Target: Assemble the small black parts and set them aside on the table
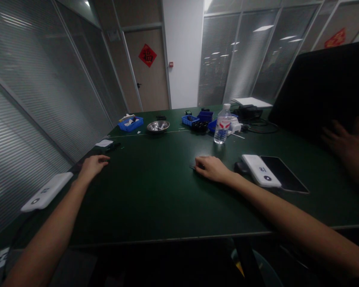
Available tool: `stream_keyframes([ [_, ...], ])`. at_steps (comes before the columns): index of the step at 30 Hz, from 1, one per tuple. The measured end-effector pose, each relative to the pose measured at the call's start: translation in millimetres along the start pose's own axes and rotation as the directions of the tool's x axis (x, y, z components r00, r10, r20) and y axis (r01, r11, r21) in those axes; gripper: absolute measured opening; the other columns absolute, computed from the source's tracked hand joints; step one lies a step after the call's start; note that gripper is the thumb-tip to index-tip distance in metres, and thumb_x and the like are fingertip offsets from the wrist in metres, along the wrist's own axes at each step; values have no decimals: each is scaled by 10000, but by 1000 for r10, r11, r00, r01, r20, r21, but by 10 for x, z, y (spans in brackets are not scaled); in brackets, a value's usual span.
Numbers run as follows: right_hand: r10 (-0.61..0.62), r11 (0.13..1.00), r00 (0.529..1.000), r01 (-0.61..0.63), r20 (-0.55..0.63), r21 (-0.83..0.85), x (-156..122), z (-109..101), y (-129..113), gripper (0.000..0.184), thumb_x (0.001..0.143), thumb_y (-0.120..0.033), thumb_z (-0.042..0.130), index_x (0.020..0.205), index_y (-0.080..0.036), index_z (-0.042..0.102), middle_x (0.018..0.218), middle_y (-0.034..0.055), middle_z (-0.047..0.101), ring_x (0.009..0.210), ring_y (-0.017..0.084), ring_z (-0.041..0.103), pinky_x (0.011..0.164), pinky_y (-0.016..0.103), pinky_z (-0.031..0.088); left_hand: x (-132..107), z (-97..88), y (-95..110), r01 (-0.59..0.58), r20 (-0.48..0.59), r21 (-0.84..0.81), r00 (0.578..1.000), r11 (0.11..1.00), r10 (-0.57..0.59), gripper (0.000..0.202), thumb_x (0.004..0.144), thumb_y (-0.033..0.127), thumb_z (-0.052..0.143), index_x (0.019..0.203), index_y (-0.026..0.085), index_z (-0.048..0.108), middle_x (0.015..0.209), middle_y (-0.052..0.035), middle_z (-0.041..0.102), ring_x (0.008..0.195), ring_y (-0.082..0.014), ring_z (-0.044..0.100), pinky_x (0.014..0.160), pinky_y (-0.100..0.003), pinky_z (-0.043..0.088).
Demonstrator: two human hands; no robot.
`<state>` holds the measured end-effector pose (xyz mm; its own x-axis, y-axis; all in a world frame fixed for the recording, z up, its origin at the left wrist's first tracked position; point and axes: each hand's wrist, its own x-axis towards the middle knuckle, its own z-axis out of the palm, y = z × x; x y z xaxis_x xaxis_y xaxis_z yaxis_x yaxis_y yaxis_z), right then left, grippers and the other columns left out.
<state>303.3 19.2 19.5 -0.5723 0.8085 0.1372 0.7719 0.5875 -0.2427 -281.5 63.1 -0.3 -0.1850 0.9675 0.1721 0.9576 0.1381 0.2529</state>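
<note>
Your right hand (pixel 213 168) rests on a small dark object (pixel 193 167) at its 9 o'clock; grip hidden, cannot tell. Your left hand (pixel 92 165) lies loose, empty. Risk: a forward sweep topples the water bottle (pixel 222 124) at 1 o'clock.

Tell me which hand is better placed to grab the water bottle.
Right, probably. The right hand rests on the table close in front of the water bottle; the left hand lies far off toward the table's left edge.

Left hand (pixel 92 166) and right hand (pixel 213 168) palm-down, outstretched
</note>
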Motion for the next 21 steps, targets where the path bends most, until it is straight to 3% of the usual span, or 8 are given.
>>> stream_keyframes([
  [5, -1, 1000, 1000, 1, -7, -11, 8, 31, 22, 153, 984, -353, 570, 972, -207, 616, 984, 54, 692, 814, 180, 625, 690, 276, 393, -59, -31, 82, 18, 21, 27, 1000, 999, -19, 301, 877, 290, 636, 1130, 218, 782, 1147, -83, 764, 973, -282, 719, 918, -372, 536],
  [16, -8, 1000, 1000, 8, -10, -9, 3, 17, 11, 145, 986, -353, 573, 972, -214, 609, 984, 48, 692, 825, 180, 630, 687, 277, 392, -26, 16, -22, -1, 14, 12, 1000, 1000, 1, 312, 878, 306, 633, 1141, 224, 779, 1214, -109, 741, 1072, -319, 690, 981, -431, 514],
  [21, -6, 1000, 1000, 6, -10, -15, 4, 21, 13, 147, 984, -353, 570, 964, -213, 610, 975, 51, 693, 818, 183, 627, 687, 274, 392, -63, 45, -28, -71, 14, 8, 997, 997, 71, 362, 900, 292, 578, 1202, 198, 753, 1242, -125, 729, 1120, -309, 676, 1002, -415, 505],
])
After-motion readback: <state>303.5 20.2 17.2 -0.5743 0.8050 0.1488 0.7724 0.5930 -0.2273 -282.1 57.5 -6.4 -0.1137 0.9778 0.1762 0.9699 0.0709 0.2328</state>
